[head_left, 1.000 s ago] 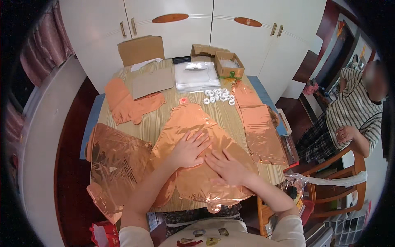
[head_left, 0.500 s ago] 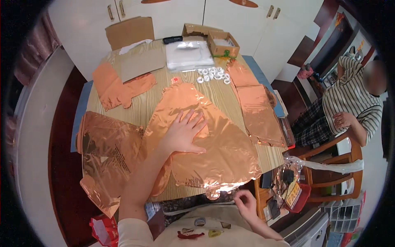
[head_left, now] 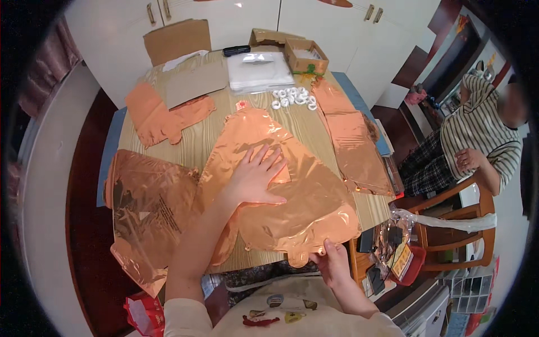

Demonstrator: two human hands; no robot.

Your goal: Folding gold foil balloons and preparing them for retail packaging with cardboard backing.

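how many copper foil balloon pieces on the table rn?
5: the centre balloon under the hands, one at the near-left edge, one far left, two stacked along the right. More may lie beneath.

Foil balloon (head_left: pixel 281 191) on table (head_left: pixel 210 132), box (head_left: pixel 306 56) probably behind.

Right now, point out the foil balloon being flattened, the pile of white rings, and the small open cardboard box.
foil balloon (head_left: pixel 314 196), head view, on its shiny middle right of the left hand.
white rings (head_left: pixel 293 97), head view, centre of the pile.
open cardboard box (head_left: pixel 306 56), head view, on its inside.
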